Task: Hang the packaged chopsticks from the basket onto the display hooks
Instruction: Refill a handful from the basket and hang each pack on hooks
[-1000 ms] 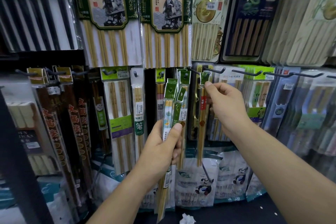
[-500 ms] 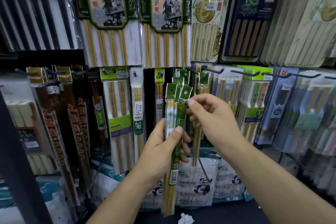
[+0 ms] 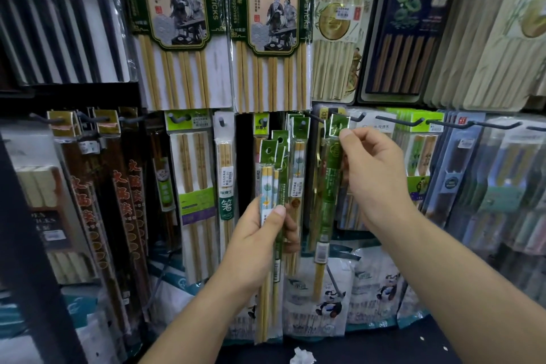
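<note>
Chopstick pack [image 3: 331, 186] in right hand [image 3: 375, 177]

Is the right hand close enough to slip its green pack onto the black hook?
Probably yes. The right hand pinches the green pack by its tab, just beside the black hook, and nothing seems to block the hook's tip.

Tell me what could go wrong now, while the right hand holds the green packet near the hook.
1. The right hand pinches the green packet only at its top card, beside the hook. If the hole misses the hook tip, the long packet could swing or drop.
2. The left hand grips a bundle of packets, fanned out at the top. One might slide out while attention is on the hook.
</note>
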### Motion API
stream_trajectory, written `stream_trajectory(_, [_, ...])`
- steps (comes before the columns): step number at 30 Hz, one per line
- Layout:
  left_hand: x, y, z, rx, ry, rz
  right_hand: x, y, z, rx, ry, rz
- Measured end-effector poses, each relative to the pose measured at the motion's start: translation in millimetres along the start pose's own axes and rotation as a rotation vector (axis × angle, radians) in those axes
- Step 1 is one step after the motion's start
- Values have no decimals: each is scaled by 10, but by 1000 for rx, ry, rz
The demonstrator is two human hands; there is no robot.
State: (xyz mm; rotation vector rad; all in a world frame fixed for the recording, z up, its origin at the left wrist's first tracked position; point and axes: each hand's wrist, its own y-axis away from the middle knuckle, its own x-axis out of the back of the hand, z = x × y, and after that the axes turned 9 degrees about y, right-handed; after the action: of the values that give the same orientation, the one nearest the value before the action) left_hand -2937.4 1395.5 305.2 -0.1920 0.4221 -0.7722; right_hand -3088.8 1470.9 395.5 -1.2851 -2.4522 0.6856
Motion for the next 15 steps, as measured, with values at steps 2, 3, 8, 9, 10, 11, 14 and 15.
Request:
stream_trajectory(2, [4,0,17,-3,-28,0,5,-33,21,-3,33,8])
stream_trajectory(3, [4,2,22,0,-36,-7,3,-49,29,-14,41,11])
stream_trajectory(8, [-14,27,45,13,-50,-40,-7,-111,36,-49,36,36])
stream_trajectory(9, [-15,30,47,12,-50,-42,-9,-117,34,-41,38,34])
stream_trajectory(10, [-15,35,50,11,-49,-42,-11,-121,31,-35,39,32])
stream_trajectory(11, [-15,38,54,11,-47,-42,-13,-127,28,-31,39,31])
stream_trajectory(14, [-24,45,66,10,-42,-38,-19,-145,14,-34,47,39])
stream_trajectory(15, [-28,46,71,11,-39,-38,-21,-152,14,-34,53,42])
